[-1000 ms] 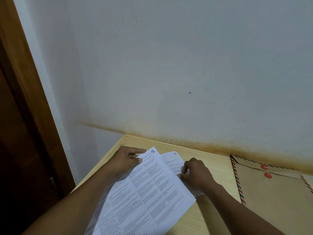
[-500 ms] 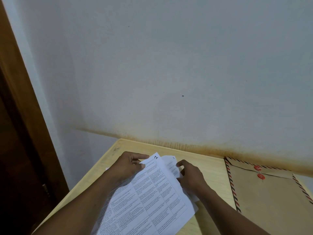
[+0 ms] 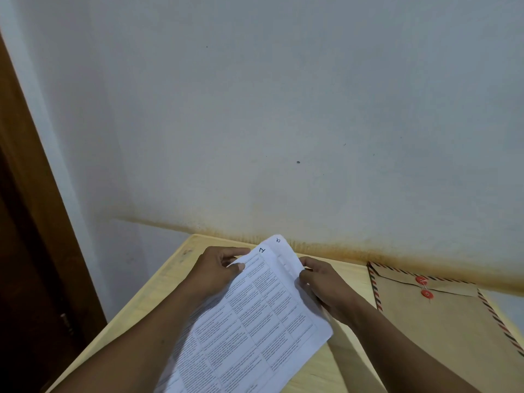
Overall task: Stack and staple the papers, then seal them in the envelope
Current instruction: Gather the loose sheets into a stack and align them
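Head view, looking fwd and down at a pale yellow wooden table pushed against a grey-white wall w/ an orange-brown stain band along the table line.

Item 1: white printed paper sheets, text laid out in a grid of boxes. Sheets are held at the centre of the table, long axis running diagonally from lower left to upper right. Top sheet carries a handwritten "1" at its far corner. A second sheet shows behind it, offset toward the wall, w/ another handwritten mark at its corner; that mark is too small to read. Whether the near ends rest on the table cannot be told.

Item 2: left hand. Closed on the left edge of the sheets near the far corner, thumb on top of the top sheet, other fingers curled behind.

Item 3: right hand. Closed on the right edge of the sheets, opposite the left hand, fingers wrapped at the paper edge. Both forearms enter from the bottom of the frame.

Item 4: brown kraft envelope w/ red-and-dark striped border. Lies flat on the table at right, apart from the sheets and right forearm. Flap is down, two red round string-tie buttons on it.

Far left: dark brown wooden door frame.
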Motion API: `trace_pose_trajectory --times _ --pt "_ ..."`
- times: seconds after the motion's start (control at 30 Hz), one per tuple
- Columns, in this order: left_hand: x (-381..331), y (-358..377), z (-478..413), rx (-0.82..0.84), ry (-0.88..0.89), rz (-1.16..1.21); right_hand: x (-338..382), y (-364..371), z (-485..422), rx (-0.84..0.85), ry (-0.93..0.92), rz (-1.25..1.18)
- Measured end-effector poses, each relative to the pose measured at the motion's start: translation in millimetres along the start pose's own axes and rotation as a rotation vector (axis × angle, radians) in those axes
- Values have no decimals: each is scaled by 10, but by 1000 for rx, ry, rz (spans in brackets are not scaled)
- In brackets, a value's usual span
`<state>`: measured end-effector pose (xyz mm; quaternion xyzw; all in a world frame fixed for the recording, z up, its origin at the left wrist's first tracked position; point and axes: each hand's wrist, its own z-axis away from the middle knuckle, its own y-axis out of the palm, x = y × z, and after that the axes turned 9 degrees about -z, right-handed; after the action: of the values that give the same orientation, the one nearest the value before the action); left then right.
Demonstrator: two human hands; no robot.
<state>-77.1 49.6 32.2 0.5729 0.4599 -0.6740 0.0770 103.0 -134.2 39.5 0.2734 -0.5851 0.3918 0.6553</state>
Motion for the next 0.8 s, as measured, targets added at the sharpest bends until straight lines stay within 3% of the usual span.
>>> trace_pose_trajectory --times 0.27,0.4,0.8 --pt "-48 48 -60 -12 53 -32 84 41 74 39 -89 74" --pt "-55 80 -71 -19 70 -65 35 71 53 59 -168 240" --pt "-61 130 -39 -41 19 -57 11 101 15 50 -165 310"
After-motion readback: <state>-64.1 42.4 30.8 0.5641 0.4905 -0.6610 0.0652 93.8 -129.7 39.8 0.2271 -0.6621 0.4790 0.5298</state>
